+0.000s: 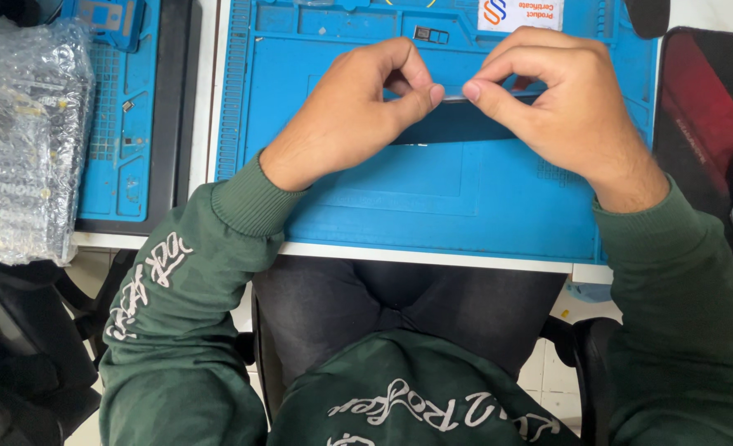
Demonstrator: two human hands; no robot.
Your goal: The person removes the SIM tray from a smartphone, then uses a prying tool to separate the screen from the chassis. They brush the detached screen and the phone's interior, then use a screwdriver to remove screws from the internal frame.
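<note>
Dark flat device (457, 124), apparently a phone body lying face down, rests on the blue work mat (432, 198) directly beneath both hands. A thin pale strip (453, 97) sits at the device's upper edge, exactly where the two thumbs meet. The left hand (358, 107) is closed in a pinch, thumb tip and curled forefinger pressed on the strip's left end. The right hand (560, 103) is closed in the same manner, thumb tip and forefinger pinching the strip's right end. Each grip therefore holds the strip, with the thumb tips nearly touching; whether the strip is lifted clear of the device cannot be told. The device extends below and between the grips, its lower edge visible under the left palm.

A small metal tray part (431, 35) lies in a recess near the mat's far edge. A white card (521, 14) with an orange and blue mark sits at the mat's far right. The mat covers a white counter (432, 258), whose near edge shows below it. To the left stands a second blue mat (123, 124), with a bubble-wrap bundle (24, 140) beside it. A dark red and black pad (709, 124) lies to the right. Green sleeves (218, 248) cover both forearms.
</note>
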